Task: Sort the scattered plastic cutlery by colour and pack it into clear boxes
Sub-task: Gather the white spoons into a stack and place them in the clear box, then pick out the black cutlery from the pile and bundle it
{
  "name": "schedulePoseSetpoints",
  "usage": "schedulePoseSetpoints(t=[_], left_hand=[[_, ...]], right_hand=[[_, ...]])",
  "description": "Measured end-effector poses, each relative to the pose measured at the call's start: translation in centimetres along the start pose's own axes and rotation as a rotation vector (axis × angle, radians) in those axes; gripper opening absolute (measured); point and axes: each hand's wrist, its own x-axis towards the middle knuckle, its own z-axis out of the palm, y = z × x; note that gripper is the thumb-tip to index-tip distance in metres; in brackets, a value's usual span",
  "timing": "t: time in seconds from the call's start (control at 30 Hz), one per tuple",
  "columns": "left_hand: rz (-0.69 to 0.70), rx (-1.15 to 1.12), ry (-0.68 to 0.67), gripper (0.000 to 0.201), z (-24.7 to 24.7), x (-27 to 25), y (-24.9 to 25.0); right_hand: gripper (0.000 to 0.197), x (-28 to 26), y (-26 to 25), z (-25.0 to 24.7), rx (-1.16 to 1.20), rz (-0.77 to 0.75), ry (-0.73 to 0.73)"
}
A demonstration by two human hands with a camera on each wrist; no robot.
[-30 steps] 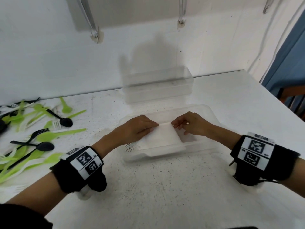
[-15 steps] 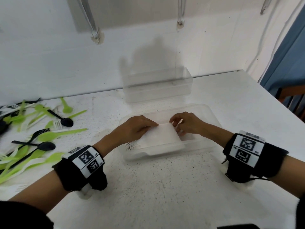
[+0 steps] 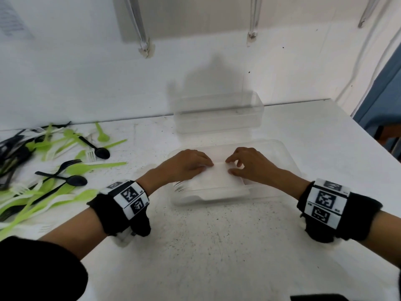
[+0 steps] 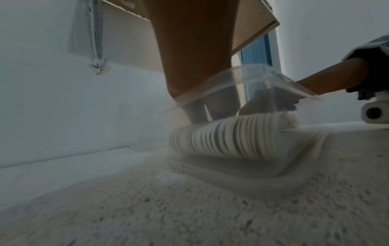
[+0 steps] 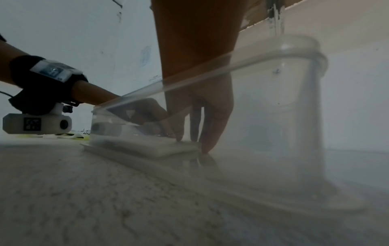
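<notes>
Both hands (image 3: 188,164) in clear box (image 3: 280,153)

Two clear boxes (image 3: 219,114), perhaps three black spoons (image 3: 102,152)

Head view looks down; both wrist views sit table-low, sharing the clear box (image 3: 280,157).

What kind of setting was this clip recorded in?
Probably a plain workroom or data-collection room, not a kitchen: a bare white speckled table against a white wall with metal shelf brackets, clear boxes, and loose plastic cutlery.
</notes>
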Motion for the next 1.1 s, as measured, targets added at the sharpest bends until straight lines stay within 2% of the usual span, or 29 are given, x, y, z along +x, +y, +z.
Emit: schedulePoseSetpoints(t=[0.17,0.4,0.5,0.6,0.7,0.8,1.0,1.1], left_hand=[[-0.042,-0.021,-0.034,0.027,-0.7,0.1,0.5],[-0.062,0.126,-0.065,0.029,-0.9,-0.3,1.3],[-0.09,0.025,0.008,0.026,-1.1,-0.9,1.4],[-0.096,-0.091,0.161,0.023,-2.0,-2.6,1.4],[-0.117,-0.203,0.262,0.021,-3.8,-5.6,0.9],[-0.161,-0.246,0.308,0.02,-6.0,-9.8,-0.5],[-0.289,-0.202,0.357,0.023,-10.0,-19.2,-5.2],[-0.369,-0.21,0.399,0.022,-11.0,-23.7,-8.1]], right_hand=[[0.033,-0.5,-0.5,0.3,-0.033,0.015,0.009],[0.033,-0.6,-1.0,-0.2,-0.007,0.049,-0.01],[0.032,-0.4,-1.3,-0.6,0.024,0.07,0.0],[0.024,-0.2,-2.8,-0.7,0.108,0.031,0.159],[0.018,0.8,-6.3,0.0,0.162,-0.098,0.326],[0.018,2.4,-11.3,1.1,0.208,-0.157,0.383],[0.021,6.0,-21.6,5.1,0.296,-0.282,0.365],[0.022,7.7,-25.2,7.3,0.323,-0.29,0.331]])
